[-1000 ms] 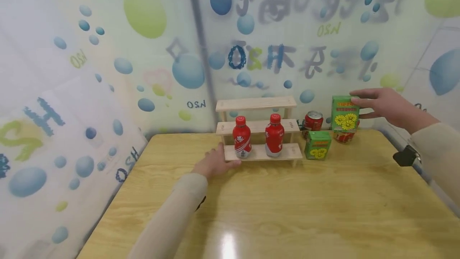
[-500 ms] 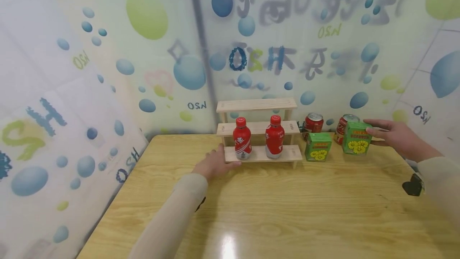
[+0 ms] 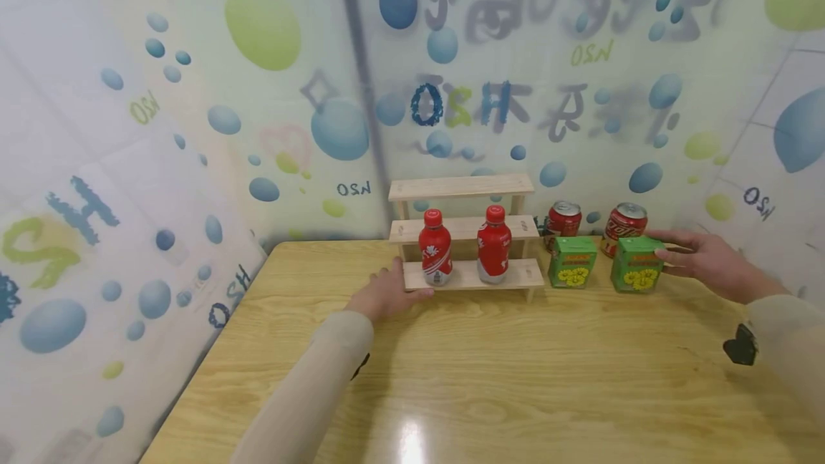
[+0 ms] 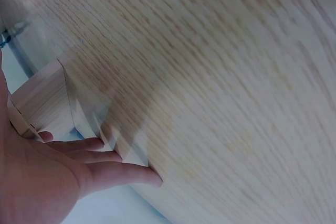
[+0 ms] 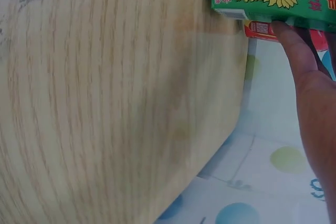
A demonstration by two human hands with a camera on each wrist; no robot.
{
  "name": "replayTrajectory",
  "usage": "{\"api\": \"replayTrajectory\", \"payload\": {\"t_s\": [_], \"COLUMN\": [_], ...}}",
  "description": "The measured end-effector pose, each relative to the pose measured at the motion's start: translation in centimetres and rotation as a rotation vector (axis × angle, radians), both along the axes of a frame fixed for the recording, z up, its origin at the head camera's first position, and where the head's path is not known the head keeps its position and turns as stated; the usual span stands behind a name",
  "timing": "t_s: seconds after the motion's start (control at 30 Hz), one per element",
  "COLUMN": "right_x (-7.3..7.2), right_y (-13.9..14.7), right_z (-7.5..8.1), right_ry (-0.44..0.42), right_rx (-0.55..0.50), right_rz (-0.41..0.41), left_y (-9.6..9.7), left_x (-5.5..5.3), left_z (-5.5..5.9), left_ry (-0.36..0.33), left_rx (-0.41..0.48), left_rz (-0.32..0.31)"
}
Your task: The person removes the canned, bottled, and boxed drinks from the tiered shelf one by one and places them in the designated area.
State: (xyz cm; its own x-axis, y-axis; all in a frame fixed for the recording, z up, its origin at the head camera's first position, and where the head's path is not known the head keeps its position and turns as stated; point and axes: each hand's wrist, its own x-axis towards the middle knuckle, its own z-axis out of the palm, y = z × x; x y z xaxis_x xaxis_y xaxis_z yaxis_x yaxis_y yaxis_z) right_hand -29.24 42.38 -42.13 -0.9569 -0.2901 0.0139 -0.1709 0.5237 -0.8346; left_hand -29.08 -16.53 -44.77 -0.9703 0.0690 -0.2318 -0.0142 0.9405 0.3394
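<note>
A small wooden three-step shelf (image 3: 460,185) stands at the back of the table. My left hand (image 3: 383,292) rests at the left end of its lowest step, thumb along the front edge; the left wrist view shows its fingers fairly straight. Two red bottles, one on the left (image 3: 436,249) and one on the right (image 3: 493,248), stand upright on the shelf. To the right, my right hand (image 3: 712,263) holds a green drink carton (image 3: 637,269) with yellow flowers by its right side. This carton stands upright, low at the table. A matching green carton (image 3: 572,267) stands to its left.
Behind the cartons are two red cans, one on the left (image 3: 563,219) and one on the right (image 3: 626,220), partly hidden by them. A patterned curtain (image 3: 290,127) rises close behind the wooden table (image 3: 490,371) and along its left side.
My right hand has brought the green carton down and slightly right, from in front of the right can to table level. That can's top now shows. The left hand has stayed at the shelf.
</note>
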Motion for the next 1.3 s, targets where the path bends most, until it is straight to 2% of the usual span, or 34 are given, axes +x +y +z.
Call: {"api": "replayTrajectory", "payload": {"t_s": [0.27, 0.53, 0.8, 0.93, 1.07, 1.2, 1.3], "right_x": [0.0, -0.6, -0.2, 0.1, 0.1, 0.1, 0.0], "right_y": [0.9, 0.1, -0.8, -1.1, -1.5, -1.8, -1.9], "right_z": [-1.4, -1.9, -2.4, -2.4, -2.1, -2.0, -2.2], "right_ry": [-0.019, -0.122, -0.143, -0.149, -0.147, -0.132, -0.094], "right_rx": [-0.143, -0.473, -0.683, -0.711, -0.688, -0.615, -0.514], "right_rz": [0.029, 0.073, 0.107, 0.101, 0.068, 0.003, -0.052], "left_y": [0.1, -0.3, -0.2, -0.1, -0.2, -0.1, -0.1], "left_x": [0.0, -0.2, 0.1, 0.1, 0.1, 0.1, 0.2], "left_z": [0.0, 0.4, 0.3, 0.4, 0.5, 0.4, 0.2], "left_ry": [-0.009, -0.012, -0.007, -0.007, -0.009, -0.012, -0.011], "left_rx": [0.018, 0.034, 0.029, 0.039, 0.052, 0.057, 0.055], "left_rz": [-0.003, -0.005, -0.018, -0.012, -0.003, -0.004, -0.003]}}
